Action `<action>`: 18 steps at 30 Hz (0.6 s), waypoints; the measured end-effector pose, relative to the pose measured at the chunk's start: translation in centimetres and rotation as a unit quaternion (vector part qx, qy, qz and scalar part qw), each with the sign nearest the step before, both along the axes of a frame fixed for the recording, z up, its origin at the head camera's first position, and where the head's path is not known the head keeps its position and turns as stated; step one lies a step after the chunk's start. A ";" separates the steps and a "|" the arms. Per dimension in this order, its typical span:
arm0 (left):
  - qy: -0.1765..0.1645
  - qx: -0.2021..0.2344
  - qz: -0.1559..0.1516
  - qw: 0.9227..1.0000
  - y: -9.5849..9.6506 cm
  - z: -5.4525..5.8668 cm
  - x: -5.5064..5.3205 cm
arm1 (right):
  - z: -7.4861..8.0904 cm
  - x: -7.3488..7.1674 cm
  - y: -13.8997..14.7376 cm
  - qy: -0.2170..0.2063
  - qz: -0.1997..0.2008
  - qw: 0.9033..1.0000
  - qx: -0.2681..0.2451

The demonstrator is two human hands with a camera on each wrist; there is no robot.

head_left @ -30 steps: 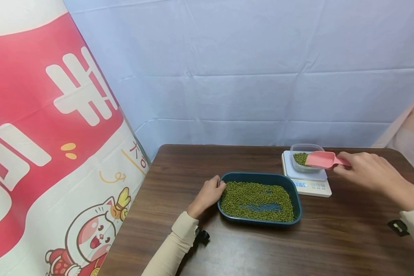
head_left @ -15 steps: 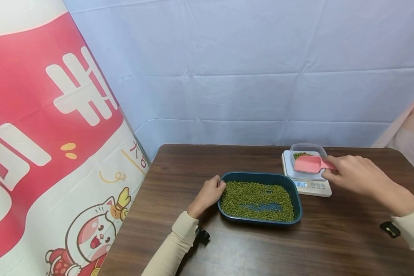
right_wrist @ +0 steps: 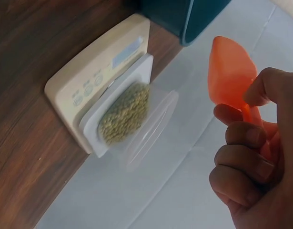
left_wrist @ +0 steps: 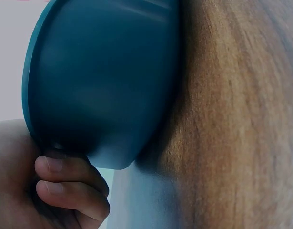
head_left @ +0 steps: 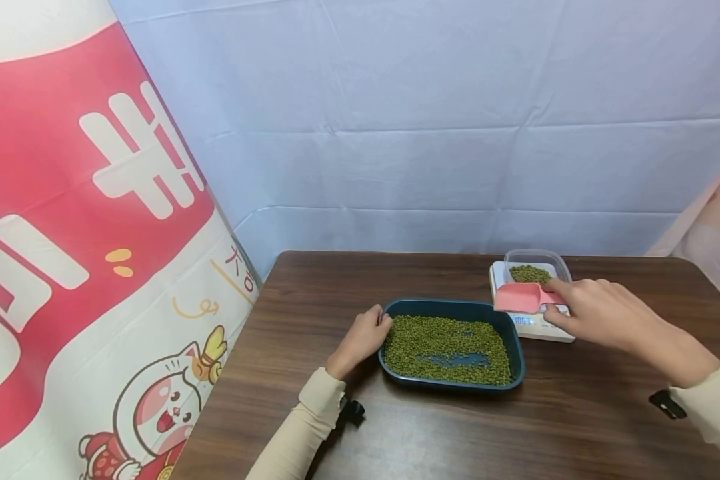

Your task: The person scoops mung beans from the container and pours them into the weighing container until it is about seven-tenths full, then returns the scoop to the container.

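In the head view, my left hand grips the left rim of a dark teal tray spread with green mung beans. The left wrist view shows its fingers curled at the tray's wall. My right hand holds a pink scoop by its handle, above the front of a kitchen scale and the tray's right back corner. No beans show in the scoop in the right wrist view. A clear plastic container with some mung beans stands on the scale.
The scale's lit display faces the front. A brown wooden table bears everything, with its back edge just behind the container. A pale cloth hangs behind, and a printed banner hangs at the left.
My right hand has drawn the pink scoop left and toward me, from over the container to the scale's front. The display's digits have changed. My left hand and the tray have stayed put.
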State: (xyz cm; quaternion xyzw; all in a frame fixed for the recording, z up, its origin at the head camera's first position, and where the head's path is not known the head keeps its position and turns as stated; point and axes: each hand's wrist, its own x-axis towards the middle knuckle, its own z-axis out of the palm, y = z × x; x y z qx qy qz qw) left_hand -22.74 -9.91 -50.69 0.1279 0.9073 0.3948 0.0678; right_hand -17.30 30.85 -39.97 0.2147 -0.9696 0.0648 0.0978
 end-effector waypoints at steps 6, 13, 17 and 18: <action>-0.001 0.002 -0.001 1.000 -0.1 0.0 -0.1 | -0.2 0.1 -1.0 0.002 0.015 1.000 -0.004; -0.007 0.005 -0.005 1.000 -0.1 -0.1 0.0 | -0.5 -0.1 -1.7 0.026 0.042 0.999 -0.005; -0.007 0.005 -0.006 1.000 -0.1 -0.1 0.0 | -0.4 -0.3 -2.1 0.005 0.046 0.999 -0.003; -0.007 0.006 -0.006 1.000 -0.1 -0.1 0.0 | -0.4 -0.3 -2.2 0.000 0.047 0.999 -0.002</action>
